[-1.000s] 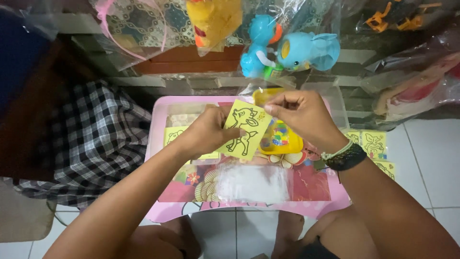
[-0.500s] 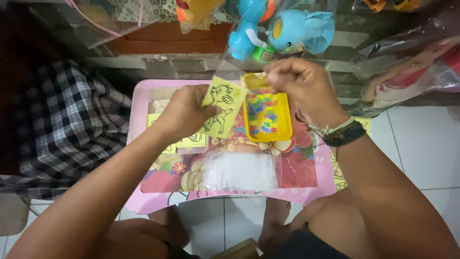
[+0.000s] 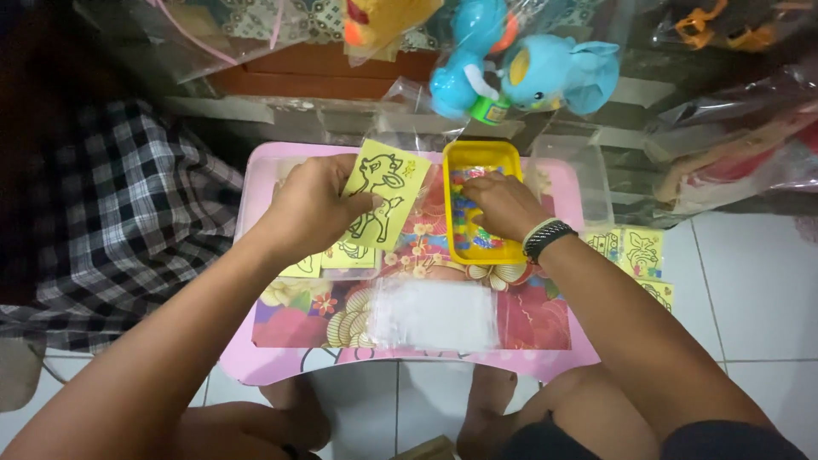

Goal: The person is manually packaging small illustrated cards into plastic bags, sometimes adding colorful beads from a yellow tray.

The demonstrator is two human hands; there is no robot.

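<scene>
Left hand (image 3: 311, 209) pinching yellow outline-drawing card (image 3: 383, 200) up for view; right hand (image 3: 504, 203) fingers curled down into yellow plastic tray (image 3: 481, 156) among small colourful packets (image 3: 469, 234), grip unclear.

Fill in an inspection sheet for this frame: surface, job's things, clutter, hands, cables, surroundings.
Surface: small pink table with floral print.
Job's things: yellow card with a black line-drawn animal; yellow rectangular plastic tray holding small multicoloured pieces.
Clutter: flat clear plastic bag; more yellow cards on the floor at the right.
Hands: left hand holds the card above the table; right hand reaches into the tray.
Cables: nothing seen.
Surroundings: blue plastic toys in clear wrap; black-and-white checked cloth; white tiled floor.
</scene>
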